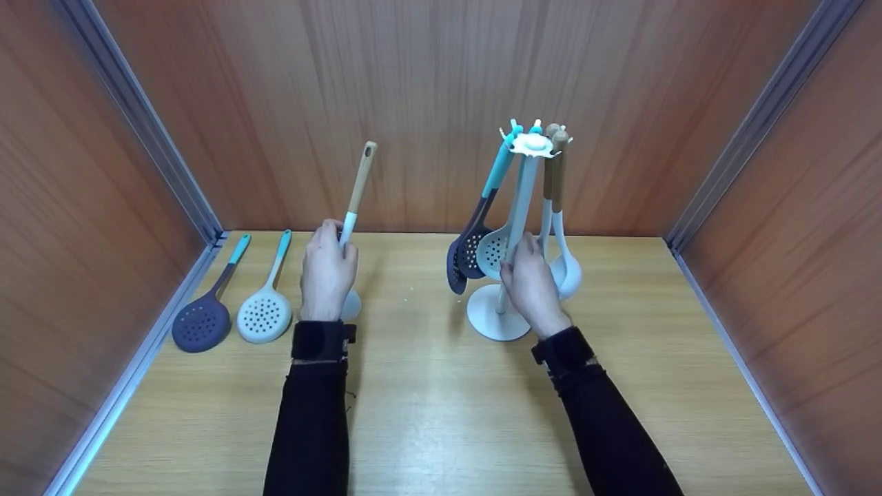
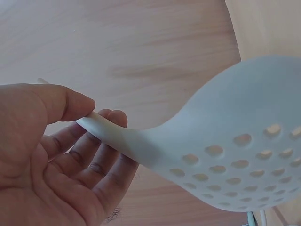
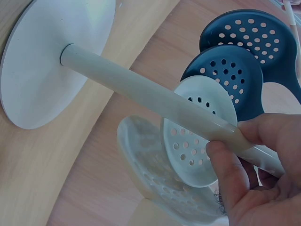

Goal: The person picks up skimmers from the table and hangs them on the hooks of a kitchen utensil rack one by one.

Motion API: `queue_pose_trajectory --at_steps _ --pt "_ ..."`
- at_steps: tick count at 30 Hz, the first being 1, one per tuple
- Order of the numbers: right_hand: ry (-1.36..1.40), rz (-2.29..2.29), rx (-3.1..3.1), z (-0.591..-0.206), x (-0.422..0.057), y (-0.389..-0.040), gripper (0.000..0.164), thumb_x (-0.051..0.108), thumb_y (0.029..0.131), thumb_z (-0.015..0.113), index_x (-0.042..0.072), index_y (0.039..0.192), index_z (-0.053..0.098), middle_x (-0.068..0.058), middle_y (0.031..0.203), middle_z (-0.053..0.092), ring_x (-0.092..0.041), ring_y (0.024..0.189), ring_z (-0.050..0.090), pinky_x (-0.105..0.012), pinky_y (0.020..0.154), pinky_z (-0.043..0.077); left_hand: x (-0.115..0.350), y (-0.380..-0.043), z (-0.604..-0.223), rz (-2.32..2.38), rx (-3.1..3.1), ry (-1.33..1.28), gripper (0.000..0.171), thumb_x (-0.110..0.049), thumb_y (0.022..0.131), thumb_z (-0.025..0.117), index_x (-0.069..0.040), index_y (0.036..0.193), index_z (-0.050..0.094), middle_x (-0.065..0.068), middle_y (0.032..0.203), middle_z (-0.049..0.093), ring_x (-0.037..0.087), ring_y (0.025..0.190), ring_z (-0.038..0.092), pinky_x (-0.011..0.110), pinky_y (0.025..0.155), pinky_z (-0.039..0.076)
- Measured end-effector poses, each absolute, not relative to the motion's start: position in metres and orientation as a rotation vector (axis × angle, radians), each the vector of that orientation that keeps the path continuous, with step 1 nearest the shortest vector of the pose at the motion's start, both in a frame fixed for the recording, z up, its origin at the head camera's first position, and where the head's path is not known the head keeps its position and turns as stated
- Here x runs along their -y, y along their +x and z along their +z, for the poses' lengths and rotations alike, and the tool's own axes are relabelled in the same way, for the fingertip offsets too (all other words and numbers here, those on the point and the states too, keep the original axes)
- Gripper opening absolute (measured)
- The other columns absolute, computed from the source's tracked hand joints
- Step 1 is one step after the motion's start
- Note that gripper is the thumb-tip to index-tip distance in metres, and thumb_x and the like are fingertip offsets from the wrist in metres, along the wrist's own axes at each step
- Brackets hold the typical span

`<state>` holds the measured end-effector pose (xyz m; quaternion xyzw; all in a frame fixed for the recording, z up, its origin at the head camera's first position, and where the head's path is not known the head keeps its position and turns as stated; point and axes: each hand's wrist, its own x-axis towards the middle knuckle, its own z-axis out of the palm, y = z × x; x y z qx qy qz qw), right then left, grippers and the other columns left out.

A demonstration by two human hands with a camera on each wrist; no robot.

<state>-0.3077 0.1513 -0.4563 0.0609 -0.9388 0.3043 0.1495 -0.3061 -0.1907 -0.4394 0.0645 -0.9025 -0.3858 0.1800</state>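
Note:
My left hand (image 1: 329,272) pinches the neck of a pale skimmer (image 2: 225,141) between thumb and fingers. Its beige handle (image 1: 361,179) points up, and its perforated head hangs low, mostly hidden by the hand in the head view. To the right, my right hand (image 1: 532,275) grips the pole (image 3: 141,89) of a white utensil stand, thumb and fingers around it. The round base (image 1: 499,324) rests on the table. From the stand's top hang dark perforated utensils (image 3: 225,75) with turquoise handles, a pale slotted spoon (image 3: 202,155) and a white ladle (image 1: 566,272) with a brown handle.
On the table's left side lie a dark skimmer (image 1: 202,322) and a white skimmer (image 1: 264,315), both with turquoise handles. Wood-grained panels (image 1: 413,103) enclose the table at the back and both sides, with metal strips (image 1: 744,372) along the edges.

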Motion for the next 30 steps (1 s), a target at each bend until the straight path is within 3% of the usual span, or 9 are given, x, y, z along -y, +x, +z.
queue_pose_trajectory --at_steps 12,30 --pt "0.200 0.885 2.669 -0.459 -0.152 -0.307 0.072 0.004 0.111 0.074 -0.017 0.170 0.039 -0.039 0.157 0.061 -0.055 0.140 0.073 -0.062 0.111 0.068 0.183 -0.298 -0.432 -1.086 2.525 0.124 0.033 -0.008 0.119 0.056 0.001 0.150 0.062 0.024 0.137 0.072 0.041 0.125 0.073 0.061 0.106 0.067" --pt "0.185 0.899 2.688 -0.457 -0.151 -0.307 0.069 0.006 0.113 0.074 -0.015 0.169 0.041 -0.036 0.153 0.063 -0.052 0.138 0.075 -0.059 0.111 0.069 0.163 -0.285 -0.422 -1.079 2.521 0.062 0.034 -0.009 0.120 0.059 -0.001 0.153 0.061 0.022 0.137 0.072 0.038 0.123 0.073 0.058 0.107 0.068"
